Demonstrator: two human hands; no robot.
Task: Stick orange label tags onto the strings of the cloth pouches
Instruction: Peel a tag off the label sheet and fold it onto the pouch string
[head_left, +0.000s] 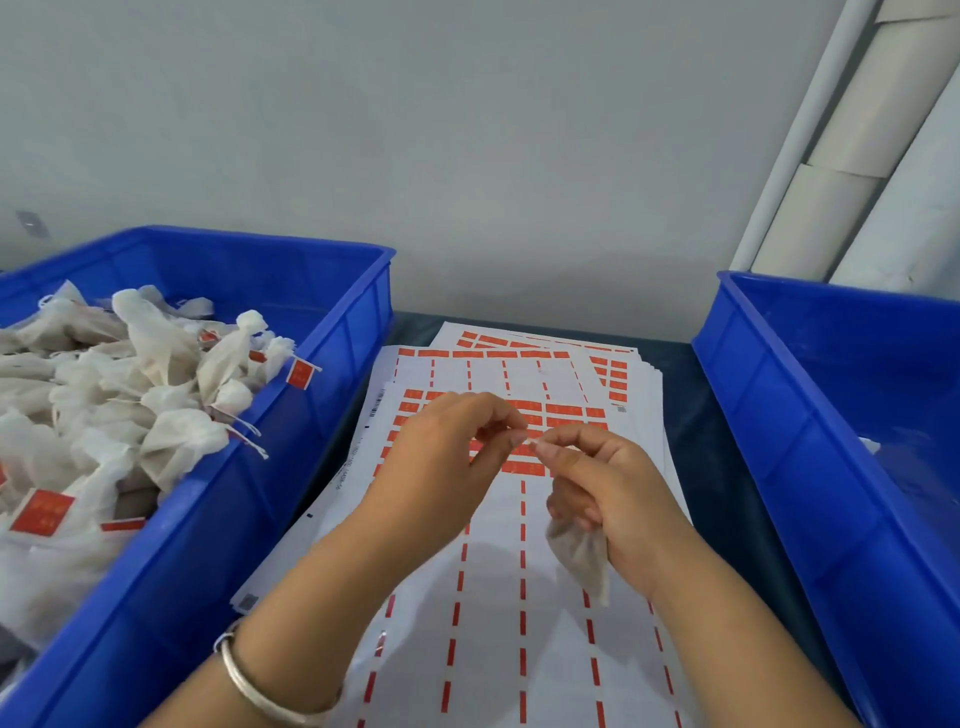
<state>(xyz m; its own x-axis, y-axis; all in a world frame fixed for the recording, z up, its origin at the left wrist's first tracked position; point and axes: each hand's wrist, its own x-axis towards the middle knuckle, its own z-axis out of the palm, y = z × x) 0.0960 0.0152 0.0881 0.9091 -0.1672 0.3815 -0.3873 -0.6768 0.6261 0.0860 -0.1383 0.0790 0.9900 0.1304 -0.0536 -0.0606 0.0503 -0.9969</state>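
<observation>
Grey wall behind, dark table (691, 415) below, and at the centre of it all we hold one pouch (582, 564) over the label sheets (493, 597). Our right hand (610, 486) curls round the pouch, which hangs below the palm, while its thumb and forefinger pinch what looks like the string end; the string itself is too thin to make out. Our left hand (447, 452) meets it fingertip to fingertip, pinching at the same spot.

To do this step well, we judge the string should be kept taut between the two hands, the tag folded squarely over it and pressed firmly so both halves match.

Outward, the left bin (291, 415) holds tagged pouches (130, 395); the right bin (779, 415) looks nearly bare.
</observation>
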